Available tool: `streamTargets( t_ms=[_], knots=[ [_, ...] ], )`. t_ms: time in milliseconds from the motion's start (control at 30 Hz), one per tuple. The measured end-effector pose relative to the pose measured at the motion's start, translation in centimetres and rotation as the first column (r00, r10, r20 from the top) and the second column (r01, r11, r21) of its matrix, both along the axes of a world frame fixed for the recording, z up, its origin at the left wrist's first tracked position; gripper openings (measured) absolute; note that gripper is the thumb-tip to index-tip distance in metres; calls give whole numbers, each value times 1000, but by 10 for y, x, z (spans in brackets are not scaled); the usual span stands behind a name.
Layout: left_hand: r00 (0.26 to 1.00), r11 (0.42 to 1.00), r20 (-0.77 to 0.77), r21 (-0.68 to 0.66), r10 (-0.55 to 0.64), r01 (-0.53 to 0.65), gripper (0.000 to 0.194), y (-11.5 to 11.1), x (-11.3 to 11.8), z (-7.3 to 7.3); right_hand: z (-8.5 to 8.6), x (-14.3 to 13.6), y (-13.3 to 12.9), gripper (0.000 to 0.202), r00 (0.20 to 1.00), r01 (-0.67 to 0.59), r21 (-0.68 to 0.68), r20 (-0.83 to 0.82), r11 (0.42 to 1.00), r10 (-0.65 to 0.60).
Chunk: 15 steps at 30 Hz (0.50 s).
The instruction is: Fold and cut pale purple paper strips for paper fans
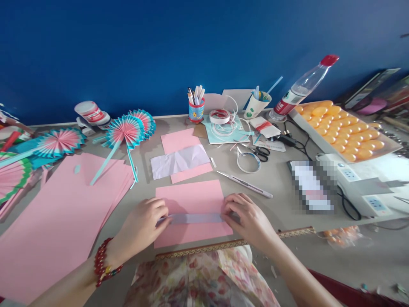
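A narrow lilac paper strip (194, 218) stretches crosswise over a pink sheet of paper (191, 196) near the table's front edge. My left hand (142, 226) pinches the strip's left end, fingers closed. At the other end, my right hand (244, 213) holds the strip the same way. Whether the strip lies flat on the pink sheet or slightly above it, I cannot tell. Beyond them, a creased lilac paper piece (180, 160) rests across another pink sheet (185, 175). A craft knife (246, 184) lies behind my right hand.
Pink sheets (60, 217) are stacked at left, with pleated paper fans (123, 134) at their far edge. Behind stand a pen cup (196, 108) and a water bottle (295, 96). Tape (248, 162), scissors (262, 153), a phone (311, 187) and a power strip (348, 172) lie rightward.
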State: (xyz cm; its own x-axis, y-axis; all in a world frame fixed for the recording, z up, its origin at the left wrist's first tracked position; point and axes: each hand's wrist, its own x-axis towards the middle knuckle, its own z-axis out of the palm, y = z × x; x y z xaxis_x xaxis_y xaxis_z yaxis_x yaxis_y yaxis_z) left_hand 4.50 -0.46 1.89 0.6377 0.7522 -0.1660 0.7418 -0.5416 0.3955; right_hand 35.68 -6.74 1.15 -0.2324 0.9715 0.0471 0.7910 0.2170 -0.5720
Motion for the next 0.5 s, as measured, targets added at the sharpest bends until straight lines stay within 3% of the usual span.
streamTargets(
  t_ms=[500],
  knots=[
    [1000,1000,-9,-16,4,-4,25,1,0,2,2,1,1,13,1000,-17,-2,16,1000,17]
  ],
)
